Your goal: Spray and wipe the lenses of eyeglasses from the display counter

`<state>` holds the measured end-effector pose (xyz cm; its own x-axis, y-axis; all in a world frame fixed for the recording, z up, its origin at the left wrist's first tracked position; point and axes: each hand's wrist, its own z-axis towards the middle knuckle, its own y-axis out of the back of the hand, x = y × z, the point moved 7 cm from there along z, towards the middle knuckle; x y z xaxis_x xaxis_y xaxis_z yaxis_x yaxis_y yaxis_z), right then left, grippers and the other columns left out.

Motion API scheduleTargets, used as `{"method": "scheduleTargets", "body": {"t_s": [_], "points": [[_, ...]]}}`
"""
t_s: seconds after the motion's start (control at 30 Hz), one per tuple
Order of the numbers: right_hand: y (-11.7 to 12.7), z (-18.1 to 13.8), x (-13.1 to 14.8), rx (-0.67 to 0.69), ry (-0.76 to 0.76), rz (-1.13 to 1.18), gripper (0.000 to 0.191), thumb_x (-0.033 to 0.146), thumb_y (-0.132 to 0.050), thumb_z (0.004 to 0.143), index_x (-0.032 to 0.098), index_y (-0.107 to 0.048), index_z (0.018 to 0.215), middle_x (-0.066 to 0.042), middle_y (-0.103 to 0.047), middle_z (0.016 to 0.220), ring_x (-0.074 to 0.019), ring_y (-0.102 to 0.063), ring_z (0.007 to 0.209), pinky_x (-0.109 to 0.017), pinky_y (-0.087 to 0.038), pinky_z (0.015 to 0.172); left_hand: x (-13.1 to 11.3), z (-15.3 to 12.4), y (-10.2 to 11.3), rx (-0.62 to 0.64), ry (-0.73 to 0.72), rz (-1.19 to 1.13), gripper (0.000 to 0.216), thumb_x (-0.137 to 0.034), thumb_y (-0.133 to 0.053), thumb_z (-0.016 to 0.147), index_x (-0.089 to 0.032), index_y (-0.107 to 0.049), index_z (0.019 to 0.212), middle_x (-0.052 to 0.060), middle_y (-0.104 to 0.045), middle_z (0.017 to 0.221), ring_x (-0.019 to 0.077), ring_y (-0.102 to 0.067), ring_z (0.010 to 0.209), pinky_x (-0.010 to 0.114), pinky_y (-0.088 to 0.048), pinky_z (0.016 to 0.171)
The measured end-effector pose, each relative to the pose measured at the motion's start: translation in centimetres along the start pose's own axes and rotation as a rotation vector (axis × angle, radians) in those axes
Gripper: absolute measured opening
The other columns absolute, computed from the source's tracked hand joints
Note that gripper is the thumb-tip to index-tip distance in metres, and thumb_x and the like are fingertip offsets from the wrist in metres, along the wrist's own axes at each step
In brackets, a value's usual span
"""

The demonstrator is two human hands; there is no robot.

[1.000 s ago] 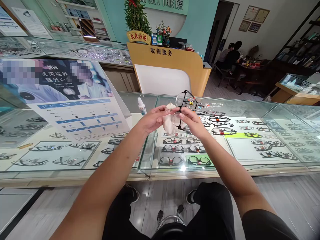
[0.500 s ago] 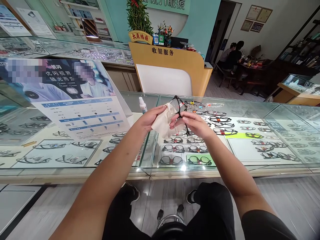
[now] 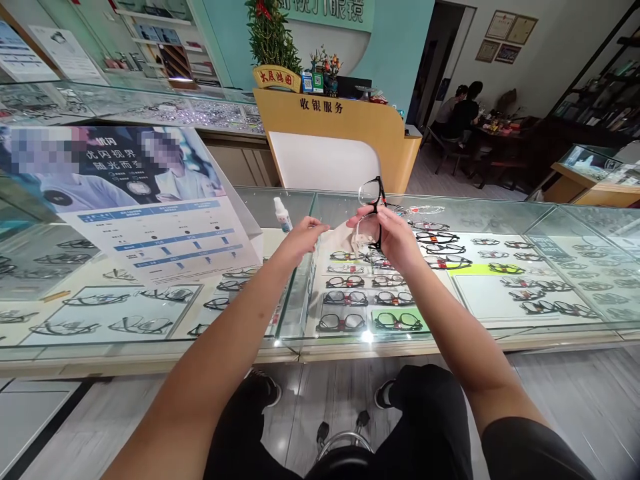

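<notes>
My right hand [image 3: 396, 235] grips a pair of black-framed glasses [image 3: 381, 192] by the middle of the frame, held on end above the glass counter. One lens points up and the other hangs below my fingers. A pale cleaning cloth [image 3: 341, 239] stretches from the lower lens toward my left hand [image 3: 304, 241], whose fingers are pinched on its corner. Part of the cloth lies behind the lower lens. A small white spray bottle [image 3: 282, 215] stands on the counter just beyond my left hand.
The glass display counter [image 3: 300, 347] holds rows of glasses [image 3: 345, 298] under its top. A large printed sign [image 3: 165, 247] stands on the left. Beyond is a wooden cashier desk [image 3: 335, 115]. Two people [image 3: 463, 117] sit at a table at the back right.
My right hand has lifted the glasses slightly up and to the right. My left hand has drawn a little away, and the cloth, bunched before, is now pulled out between both hands.
</notes>
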<state>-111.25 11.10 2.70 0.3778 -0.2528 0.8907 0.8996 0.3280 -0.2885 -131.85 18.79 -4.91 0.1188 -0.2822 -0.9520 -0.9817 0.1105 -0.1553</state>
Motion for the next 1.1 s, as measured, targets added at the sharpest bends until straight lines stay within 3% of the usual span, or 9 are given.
{"method": "scheduleTargets", "body": {"t_s": [0.07, 0.13, 0.2, 0.27, 0.47, 0.6, 0.73, 0.87, 1.1], "points": [[0.6, 0.1, 0.2, -0.064, 0.038, 0.005, 0.050, 0.068, -0.087, 0.089, 0.025, -0.079, 0.113, -0.010, -0.088, 0.111, -0.0334, -0.080, 0.127, -0.050, -0.065, 0.112, -0.2, -0.7, -0.6, 0.114, -0.003, 0.094, 0.032, -0.035, -0.090, 0.082, -0.023, -0.061, 0.076, -0.007, -0.042, 0.056, 0.0092, -0.032, 0.048, 0.023, -0.021, 0.047], [1.0, 0.2, 0.3, -0.114, 0.069, 0.005, 0.049, 0.068, -0.084, 0.091, 0.025, -0.079, 0.114, -0.009, -0.088, 0.114, -0.0325, -0.080, 0.128, -0.049, -0.065, 0.114, 0.4, -2.2, -2.7, 0.405, 0.067, 0.231, 0.036, -0.044, -0.088, 0.085, -0.021, -0.064, 0.070, -0.005, -0.040, 0.056, 0.0079, -0.025, 0.048, 0.024, -0.016, 0.047], [1.3, 0.2, 0.3, -0.144, 0.085, 0.012, 0.049, 0.068, -0.083, 0.092, 0.026, -0.078, 0.115, -0.009, -0.088, 0.115, -0.0317, -0.080, 0.128, -0.049, -0.065, 0.114, 1.3, -4.4, -5.2, 0.706, 0.131, 0.307, 0.031, -0.046, -0.086, 0.087, -0.018, -0.075, 0.077, 0.002, -0.053, 0.061, 0.0095, -0.034, 0.050, 0.027, -0.023, 0.048], [1.4, 0.2, 0.2, -0.155, 0.090, 0.017, 0.048, 0.068, -0.083, 0.093, 0.026, -0.078, 0.115, -0.009, -0.088, 0.115, -0.0317, -0.081, 0.127, -0.048, -0.065, 0.113, 1.9, -5.7, -7.1, 0.821, 0.127, 0.254, 0.027, -0.043, -0.086, 0.088, -0.018, -0.084, 0.099, 0.007, -0.068, 0.077, 0.0137, -0.051, 0.059, 0.028, -0.036, 0.053], [1.6, 0.2, -0.2, -0.154, 0.085, -0.014, 0.047, 0.068, -0.081, 0.095, 0.026, -0.078, 0.117, -0.010, -0.088, 0.119, -0.0339, -0.079, 0.133, -0.050, -0.068, 0.109, 2.8, -4.5, -8.4, 0.658, 0.108, -0.138, 0.041, -0.037, -0.090, 0.087, -0.023, -0.080, 0.125, 0.005, -0.073, 0.090, 0.0150, -0.062, 0.073, 0.026, -0.045, 0.063], [1.5, 0.3, -0.4, -0.144, 0.089, -0.034, 0.047, 0.070, -0.081, 0.093, 0.027, -0.078, 0.112, -0.011, -0.087, 0.119, -0.0344, -0.077, 0.138, -0.052, -0.067, 0.113, 2.1, -3.4, -7.6, 0.513, 0.080, -0.371, 0.039, -0.044, -0.092, 0.082, -0.021, -0.078, 0.110, 0.011, -0.083, 0.110, 0.0237, -0.078, 0.097, 0.032, -0.057, 0.076], [0.6, 0.2, -0.7, -0.112, 0.065, -0.020, 0.047, 0.070, -0.088, 0.088, 0.027, -0.077, 0.103, -0.010, -0.087, 0.116, -0.0345, -0.076, 0.137, -0.052, -0.066, 0.114, 0.9, -2.9, -6.3, 0.319, 0.012, -0.573, 0.032, -0.038, -0.094, 0.082, -0.021, -0.068, 0.086, 0.003, -0.078, 0.083, 0.0217, -0.078, 0.087, 0.034, -0.061, 0.083], [-0.2, 0.0, -1.3, -0.078, 0.025, -0.016, 0.046, 0.070, -0.089, 0.087, 0.027, -0.078, 0.101, -0.009, -0.087, 0.115, -0.0336, -0.076, 0.136, -0.051, -0.064, 0.117, -0.2, -2.9, -5.2, 0.209, -0.129, -0.545, 0.028, -0.030, -0.094, 0.085, -0.020, -0.067, 0.088, 0.001, -0.078, 0.084, 0.0148, -0.073, 0.078, 0.033, -0.062, 0.089], [-0.5, -0.3, -1.8, 0.041, -0.033, -0.123, 0.045, 0.069, -0.080, 0.098, 0.026, -0.083, 0.112, -0.007, -0.087, 0.114, -0.0314, -0.078, 0.127, -0.050, -0.058, 0.123, -2.3, -3.1, -3.5, 0.087, -0.377, -0.359, 0.038, -0.038, -0.097, 0.080, -0.022, -0.067, 0.097, 0.001, -0.081, 0.094, 0.0183, -0.078, 0.091, 0.032, -0.062, 0.091]]}}
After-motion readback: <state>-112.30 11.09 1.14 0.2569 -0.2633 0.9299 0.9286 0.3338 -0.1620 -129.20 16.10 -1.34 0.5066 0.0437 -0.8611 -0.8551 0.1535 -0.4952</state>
